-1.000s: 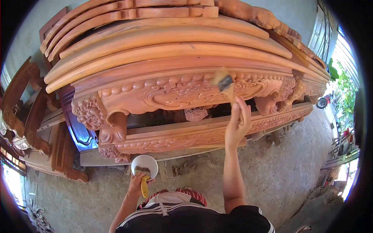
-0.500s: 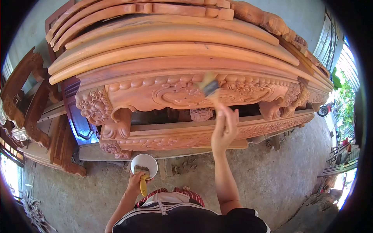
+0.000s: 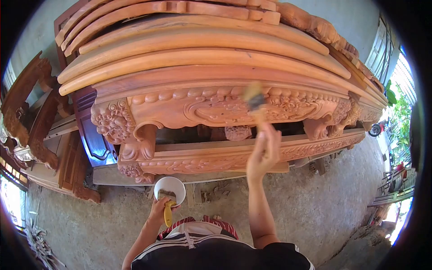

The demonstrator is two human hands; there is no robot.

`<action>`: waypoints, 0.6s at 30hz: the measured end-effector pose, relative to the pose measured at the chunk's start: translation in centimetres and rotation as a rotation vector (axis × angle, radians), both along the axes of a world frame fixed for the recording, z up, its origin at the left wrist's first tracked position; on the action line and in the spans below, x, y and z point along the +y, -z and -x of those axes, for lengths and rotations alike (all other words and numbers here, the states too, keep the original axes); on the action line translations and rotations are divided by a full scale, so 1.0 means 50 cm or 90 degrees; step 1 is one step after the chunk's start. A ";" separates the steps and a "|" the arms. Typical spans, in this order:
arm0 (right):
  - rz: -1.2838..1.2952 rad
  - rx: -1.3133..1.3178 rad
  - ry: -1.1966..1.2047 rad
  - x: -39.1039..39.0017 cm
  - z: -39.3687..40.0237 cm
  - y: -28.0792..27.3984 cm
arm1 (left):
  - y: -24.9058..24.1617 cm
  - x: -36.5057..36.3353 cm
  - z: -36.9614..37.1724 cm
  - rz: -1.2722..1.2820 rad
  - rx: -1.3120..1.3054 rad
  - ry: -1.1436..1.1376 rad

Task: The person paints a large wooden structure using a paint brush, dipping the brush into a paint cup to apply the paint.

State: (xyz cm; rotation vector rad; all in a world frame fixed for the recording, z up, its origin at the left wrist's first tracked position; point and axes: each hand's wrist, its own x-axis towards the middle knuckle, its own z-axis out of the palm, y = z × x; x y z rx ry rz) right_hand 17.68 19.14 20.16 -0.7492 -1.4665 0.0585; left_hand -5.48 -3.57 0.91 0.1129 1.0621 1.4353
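My right hand (image 3: 264,150) is closed on the handle of a paintbrush (image 3: 256,101), slightly blurred, its bristles pointing up and overlapping the beaded edge of a carved wooden panel (image 3: 171,110). Low on the left, my left hand (image 3: 158,209) grips the near rim of a white bucket (image 3: 173,184). A second brush with a yellow handle (image 3: 168,216) is in that hand too, its dark bristles inside the bucket. Floral carving and a row of rounded beads run along the reddish-brown panel in front of me.
Curved wooden planks (image 3: 202,58) are stacked above the panel. A lower carved rail (image 3: 216,164) runs beneath it. Dark carved furniture (image 3: 40,130) stands at the left, near a glossy blue-purple door panel (image 3: 96,135). Concrete floor (image 3: 310,211) lies below, with wood scraps (image 3: 40,247) at lower left.
My right hand and its brush have shifted a little to the right along the panel, the bristles now more upright. My left hand still holds the bucket and yellow-handled brush.
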 end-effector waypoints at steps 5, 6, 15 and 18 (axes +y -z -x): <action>-0.021 0.004 0.039 -0.009 0.035 -0.001 | -0.012 -0.002 -0.004 0.038 0.017 -0.037; -0.011 -0.086 -0.020 -0.028 0.040 -0.004 | -0.004 -0.003 -0.003 0.042 0.012 -0.045; 0.094 0.094 0.036 -0.014 0.030 -0.006 | 0.031 -0.010 0.020 0.025 -0.011 -0.069; -0.018 -0.132 -0.027 -0.064 0.082 -0.016 | 0.025 -0.012 0.020 0.016 -0.012 -0.056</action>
